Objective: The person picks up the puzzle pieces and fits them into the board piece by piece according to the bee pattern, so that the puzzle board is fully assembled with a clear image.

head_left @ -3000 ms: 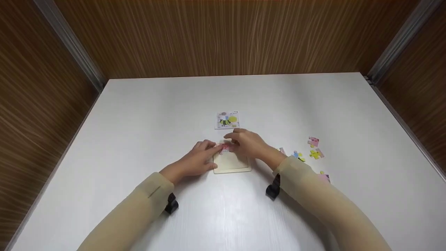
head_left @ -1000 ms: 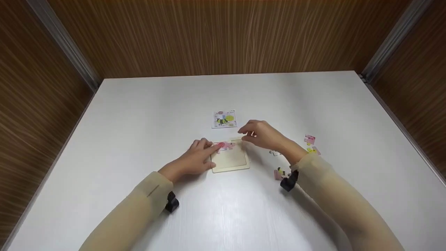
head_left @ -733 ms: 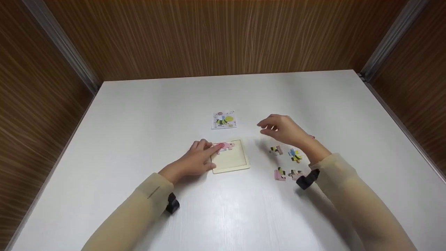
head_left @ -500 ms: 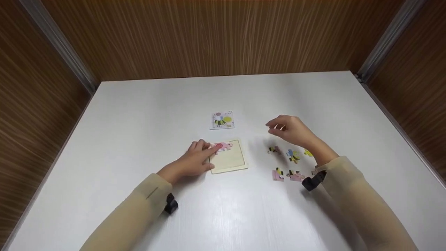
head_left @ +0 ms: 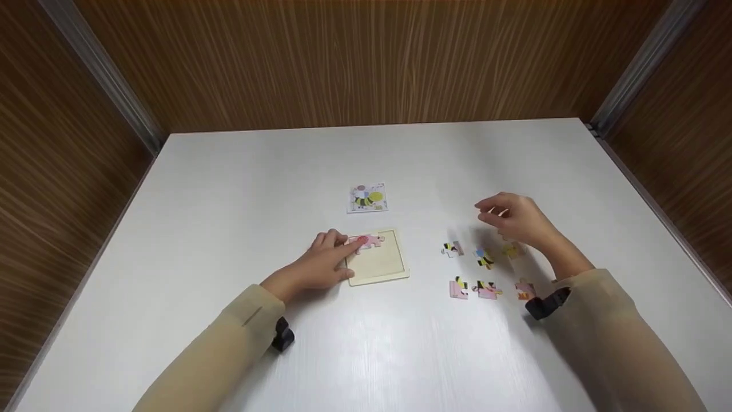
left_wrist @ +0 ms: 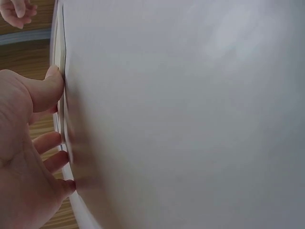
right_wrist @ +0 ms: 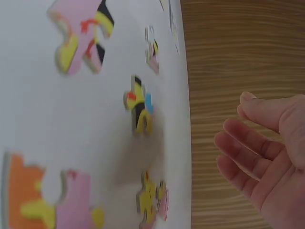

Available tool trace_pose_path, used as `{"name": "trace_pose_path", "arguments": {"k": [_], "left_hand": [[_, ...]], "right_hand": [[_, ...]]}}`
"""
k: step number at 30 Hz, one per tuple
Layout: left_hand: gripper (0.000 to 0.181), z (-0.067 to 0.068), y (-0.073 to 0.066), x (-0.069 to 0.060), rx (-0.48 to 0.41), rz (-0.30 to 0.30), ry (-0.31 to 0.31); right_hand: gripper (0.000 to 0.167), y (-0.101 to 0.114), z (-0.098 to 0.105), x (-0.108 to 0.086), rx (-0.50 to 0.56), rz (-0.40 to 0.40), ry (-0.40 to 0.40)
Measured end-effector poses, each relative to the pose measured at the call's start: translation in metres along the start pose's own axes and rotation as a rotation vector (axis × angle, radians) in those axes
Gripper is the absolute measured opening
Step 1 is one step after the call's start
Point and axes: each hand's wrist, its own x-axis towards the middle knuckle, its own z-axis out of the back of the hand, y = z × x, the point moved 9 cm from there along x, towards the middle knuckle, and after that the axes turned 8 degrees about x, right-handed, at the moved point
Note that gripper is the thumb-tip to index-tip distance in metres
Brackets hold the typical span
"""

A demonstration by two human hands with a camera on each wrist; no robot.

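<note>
Head view, tray (head_left: 377,264) touching left hand (head_left: 321,263), puzzle pieces (head_left: 487,292) near right hand (head_left: 519,218)

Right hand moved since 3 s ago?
Yes, rightward: against the table, the right hand went from the tray to near the loose pieces.

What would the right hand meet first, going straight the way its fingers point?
Probably the card, though the right hand looks raised and may pass over it; depth is unclear.

Puzzle tray (head_left: 378,263) — smooth, matt wood
</note>
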Motion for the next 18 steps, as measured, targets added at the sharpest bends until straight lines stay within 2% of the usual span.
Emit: {"name": "trace_pose_path", "arguments": {"k": [5, 10, 13, 18], "left_hand": [[0.065, 0.002, -0.002, -0.001, -0.009, -0.01, -0.006], [0.065, 0.005, -0.004, -0.001, -0.015, -0.024, -0.017], [0.065, 0.004, -0.006, -0.001, -0.01, -0.044, -0.027], [0.063, 0.004, -0.006, -0.005, 0.024, -0.051, -0.022]], "right_hand": [[0.027, -0.021, 0.012, -0.009, 0.037, -0.117, 0.006], [0.027, -0.041, 0.023, -0.019, -0.006, -0.182, -0.008], [0.028, -0.051, 0.027, -0.026, -0.046, -0.193, -0.013], [0.031, -0.061, 0.03, -0.036, -0.05, -0.202, -0.039]]}}
